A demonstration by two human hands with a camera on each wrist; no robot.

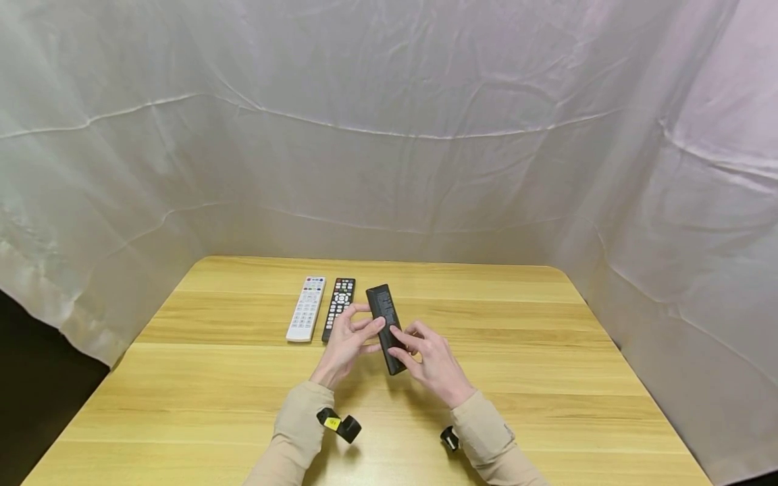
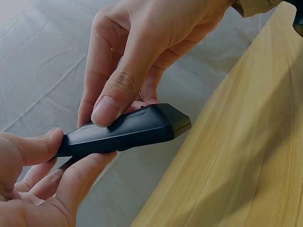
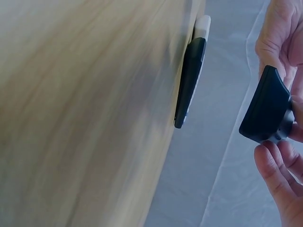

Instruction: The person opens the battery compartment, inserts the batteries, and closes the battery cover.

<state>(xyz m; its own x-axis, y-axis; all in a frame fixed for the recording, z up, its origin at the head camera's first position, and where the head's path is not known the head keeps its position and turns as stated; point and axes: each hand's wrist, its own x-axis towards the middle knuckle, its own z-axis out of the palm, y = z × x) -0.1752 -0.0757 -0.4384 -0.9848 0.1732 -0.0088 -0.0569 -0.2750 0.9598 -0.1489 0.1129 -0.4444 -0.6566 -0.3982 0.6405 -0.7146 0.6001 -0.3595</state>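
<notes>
A black remote control (image 1: 381, 302) is held above the table, back side up, with printed text on its upper part. My left hand (image 1: 343, 345) grips it from the left, thumb on the back and fingers underneath. From the right, my right hand (image 1: 436, 363) holds the lower half between thumb and fingers. In the left wrist view the right thumb (image 2: 108, 109) lies on the back of the remote (image 2: 142, 128). The right wrist view shows the remote end-on, hiding parts of the fingers; its buttons face away from the head view.
A white remote control (image 1: 306, 309) and another black remote control (image 1: 341, 300) lie button side up, side by side, on the wooden table (image 1: 516, 317) left of the hands. Pale curtains (image 1: 389, 182) hang behind and beside the table.
</notes>
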